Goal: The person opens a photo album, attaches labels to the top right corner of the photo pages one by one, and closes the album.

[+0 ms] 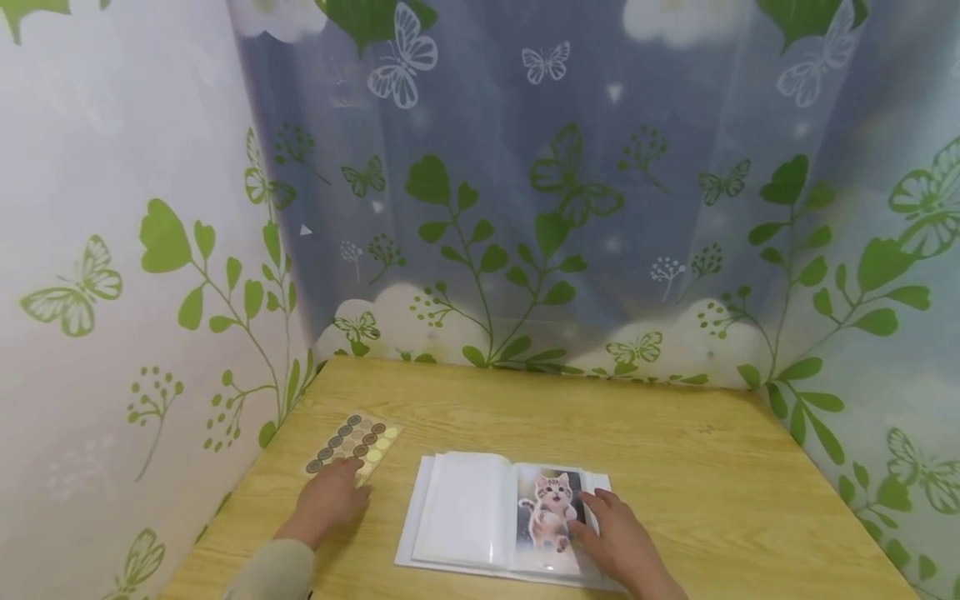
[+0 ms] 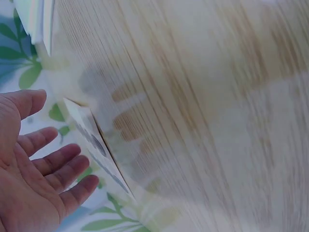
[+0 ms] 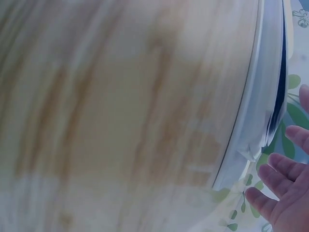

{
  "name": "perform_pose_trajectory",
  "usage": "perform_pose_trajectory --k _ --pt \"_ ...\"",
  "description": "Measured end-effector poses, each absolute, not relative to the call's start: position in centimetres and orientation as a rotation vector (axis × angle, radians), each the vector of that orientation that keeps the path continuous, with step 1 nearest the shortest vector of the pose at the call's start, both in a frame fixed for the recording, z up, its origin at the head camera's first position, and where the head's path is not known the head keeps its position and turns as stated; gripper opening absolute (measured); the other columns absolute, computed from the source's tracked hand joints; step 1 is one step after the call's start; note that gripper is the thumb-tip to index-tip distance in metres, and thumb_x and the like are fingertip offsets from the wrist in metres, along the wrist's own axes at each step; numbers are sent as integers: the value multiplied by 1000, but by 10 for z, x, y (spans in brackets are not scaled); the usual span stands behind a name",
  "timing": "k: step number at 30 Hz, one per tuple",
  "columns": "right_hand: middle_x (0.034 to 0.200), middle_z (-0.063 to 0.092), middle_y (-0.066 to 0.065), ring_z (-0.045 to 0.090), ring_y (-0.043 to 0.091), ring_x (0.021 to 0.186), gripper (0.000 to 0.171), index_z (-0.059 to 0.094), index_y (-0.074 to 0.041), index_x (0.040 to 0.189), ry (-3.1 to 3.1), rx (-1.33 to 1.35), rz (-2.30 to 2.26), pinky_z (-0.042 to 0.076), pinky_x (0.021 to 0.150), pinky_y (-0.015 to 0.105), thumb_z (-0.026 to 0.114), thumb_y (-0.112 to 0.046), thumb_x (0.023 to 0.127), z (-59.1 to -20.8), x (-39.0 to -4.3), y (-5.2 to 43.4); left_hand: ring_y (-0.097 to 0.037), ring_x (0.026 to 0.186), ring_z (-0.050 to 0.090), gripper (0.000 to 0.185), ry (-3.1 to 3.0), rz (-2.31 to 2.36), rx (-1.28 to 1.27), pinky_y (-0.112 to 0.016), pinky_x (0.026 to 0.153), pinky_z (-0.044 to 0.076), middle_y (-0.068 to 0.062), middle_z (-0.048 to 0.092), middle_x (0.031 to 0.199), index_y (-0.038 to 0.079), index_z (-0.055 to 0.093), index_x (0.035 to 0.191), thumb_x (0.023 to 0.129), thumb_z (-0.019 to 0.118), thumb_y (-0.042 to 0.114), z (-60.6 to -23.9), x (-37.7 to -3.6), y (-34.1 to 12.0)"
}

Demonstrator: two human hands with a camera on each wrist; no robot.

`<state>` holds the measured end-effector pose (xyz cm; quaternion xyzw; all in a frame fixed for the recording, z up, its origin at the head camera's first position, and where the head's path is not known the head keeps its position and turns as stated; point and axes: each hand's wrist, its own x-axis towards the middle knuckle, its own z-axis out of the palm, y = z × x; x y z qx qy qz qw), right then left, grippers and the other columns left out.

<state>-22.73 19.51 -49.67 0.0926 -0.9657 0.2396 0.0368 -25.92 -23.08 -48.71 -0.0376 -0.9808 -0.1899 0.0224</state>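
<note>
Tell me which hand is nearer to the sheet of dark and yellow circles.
The left hand: its fingertips are at the near edge of the sheet. The right hand is farther off, at the right side of the open album.

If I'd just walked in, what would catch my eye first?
Probably the kitten picture on the right side of the open white album, with the right hand at its edge. Behind the table rises a leafy, butterfly-patterned backdrop. Left of the album, the left hand is at a dotted sheet.
</note>
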Motion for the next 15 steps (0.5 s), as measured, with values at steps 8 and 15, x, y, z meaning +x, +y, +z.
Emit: perform_pose_trajectory --k 8,15 --pt "136 50 31 48 51 124 54 59 0 132 -2963 296 686 42 100 63 68 -35 92 -499 -228 195 -55 113 51 61 -2979 -535 -45 -66 90 46 -37 52 126 -14 50 132 93 66 31 -486 -267 -246" --pt "137 49 32 47 52 124 57 58 0 133 -2979 295 660 41 100 63 67 -39 92 -500 -233 193 -58 113 48 75 -2986 -581 51 -68 90 44 -41 48 126 -17 41 137 94 63 40 -493 -277 -260"
